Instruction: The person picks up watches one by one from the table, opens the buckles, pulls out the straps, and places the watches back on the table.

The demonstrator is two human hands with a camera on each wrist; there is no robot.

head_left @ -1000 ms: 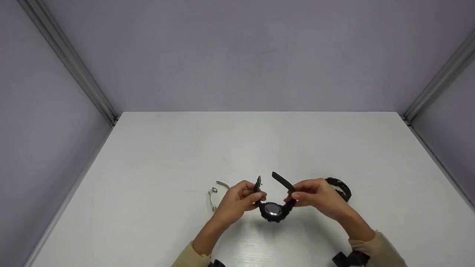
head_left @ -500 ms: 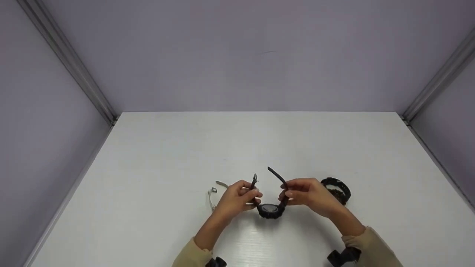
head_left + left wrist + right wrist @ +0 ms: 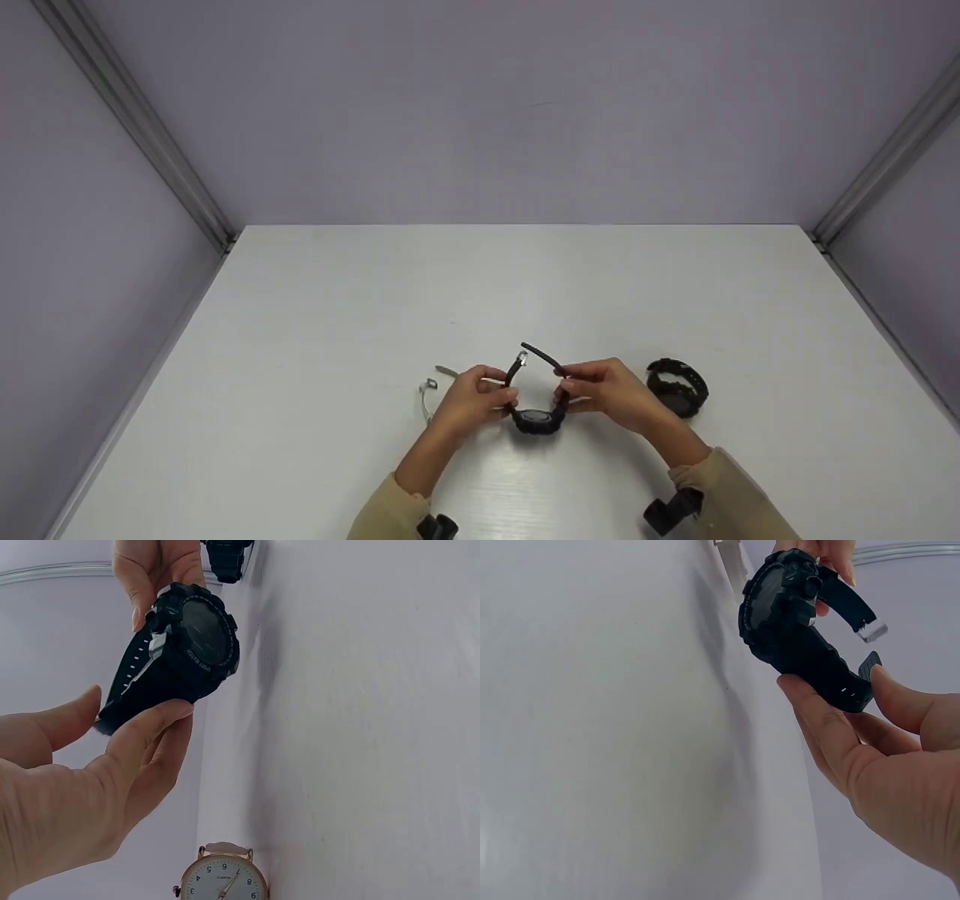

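I hold a black digital watch (image 3: pixel 534 421) just above the white table (image 3: pixel 525 285), near its front edge. My left hand (image 3: pixel 501 397) pinches the buckle half of the strap, and the silver buckle (image 3: pixel 522 359) points up. My right hand (image 3: pixel 568 390) pinches the holed half of the strap, whose tip (image 3: pixel 536 352) arches over toward the buckle. In the left wrist view the black digital watch (image 3: pixel 196 641) shows its dark face, with thumb and fingers (image 3: pixel 154 731) round the strap. In the right wrist view the black digital watch (image 3: pixel 780 607) hangs between both hands.
A second black watch (image 3: pixel 678 386) lies on the table right of my right hand. A white-dial watch with a pale strap (image 3: pixel 429 391) lies left of my left hand, with its white dial (image 3: pixel 223 881) in the left wrist view. Grey-violet walls enclose the table on three sides.
Both hands have drawn closer together and shifted slightly left. The strap tip has bent over toward the buckle, so the gap between the two ends has narrowed.
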